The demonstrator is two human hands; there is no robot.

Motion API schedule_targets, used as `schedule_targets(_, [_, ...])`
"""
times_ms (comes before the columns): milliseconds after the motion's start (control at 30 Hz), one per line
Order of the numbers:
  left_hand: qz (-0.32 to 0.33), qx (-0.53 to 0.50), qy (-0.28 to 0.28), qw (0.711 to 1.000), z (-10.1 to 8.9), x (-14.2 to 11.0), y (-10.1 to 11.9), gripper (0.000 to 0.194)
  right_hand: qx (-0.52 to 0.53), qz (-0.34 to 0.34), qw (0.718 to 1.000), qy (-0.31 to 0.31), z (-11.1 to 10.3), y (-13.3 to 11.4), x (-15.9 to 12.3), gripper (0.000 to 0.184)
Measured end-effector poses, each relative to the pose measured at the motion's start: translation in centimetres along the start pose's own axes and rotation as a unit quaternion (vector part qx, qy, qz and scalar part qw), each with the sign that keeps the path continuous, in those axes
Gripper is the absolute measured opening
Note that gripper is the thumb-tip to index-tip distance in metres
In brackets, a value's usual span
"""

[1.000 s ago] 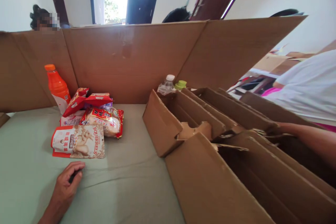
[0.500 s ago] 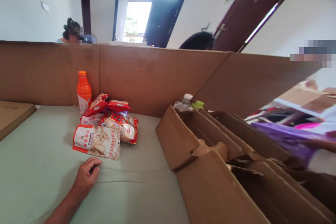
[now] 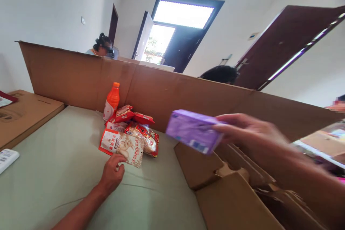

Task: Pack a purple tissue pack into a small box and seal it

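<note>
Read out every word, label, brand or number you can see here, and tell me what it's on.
"SQUIRRELS": on the pouch, at its right end.
Pouch's Chinese characters and smaller print: too small to read surely.
Purple pack: marks blurred, unreadable.
Wrapped snack and red packets: lettering too blurred.
Bottle: label too small.
Carton and white object: print too small.

A single head-worn camera looks from close above the near side of the table (image 3: 151, 201), tilted sideways, facing forward and down across it, toward the cardboard wall (image 3: 167, 97) beyond it.
</note>
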State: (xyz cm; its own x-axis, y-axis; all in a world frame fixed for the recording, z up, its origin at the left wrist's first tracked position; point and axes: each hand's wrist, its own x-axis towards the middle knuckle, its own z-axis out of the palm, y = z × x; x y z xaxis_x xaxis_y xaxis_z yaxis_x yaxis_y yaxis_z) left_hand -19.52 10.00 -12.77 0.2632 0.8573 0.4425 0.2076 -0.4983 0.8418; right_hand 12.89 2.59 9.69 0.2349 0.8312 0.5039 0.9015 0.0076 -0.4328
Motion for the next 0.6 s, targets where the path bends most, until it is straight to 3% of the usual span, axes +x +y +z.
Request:
schedule_targets(67, [0.009,0.004,0.008,1.000,-1.0,1.2,0.0,0.029,0.157,0.079,0.980,-0.094,3.8,-2.4,1.1,0.028])
schedule_targets(100, [0.012,0.007,0.015,1.000,-1.6,1.9,-0.1,0.029,0.254,0.142,0.947,-0.135,6.2,-3.7,1.7,0.026])
schedule_targets(200, [0.017,0.015,0.044,0.999,-3.1,4.1,-1.2,0.038,0.302,0.178,0.922,-0.168,13.8,-6.5,3.8,0.024])
schedule_targets(300, [0.021,0.018,0.060,0.998,-3.5,5.6,-2.9,0.051,0.302,0.182,0.920,-0.171,19.7,-7.2,6.0,0.024])
schedule_targets(433, [0.025,0.009,0.044,0.999,-2.2,5.7,-5.2,0.059,0.287,0.179,0.936,-0.097,23.1,-5.6,6.4,0.039])
schedule_targets(600, [0.035,-0.007,0.015,0.999,-0.5,4.0,-7.2,0.065,0.279,0.136,0.949,-0.044,24.0,-4.0,0.7,0.063])
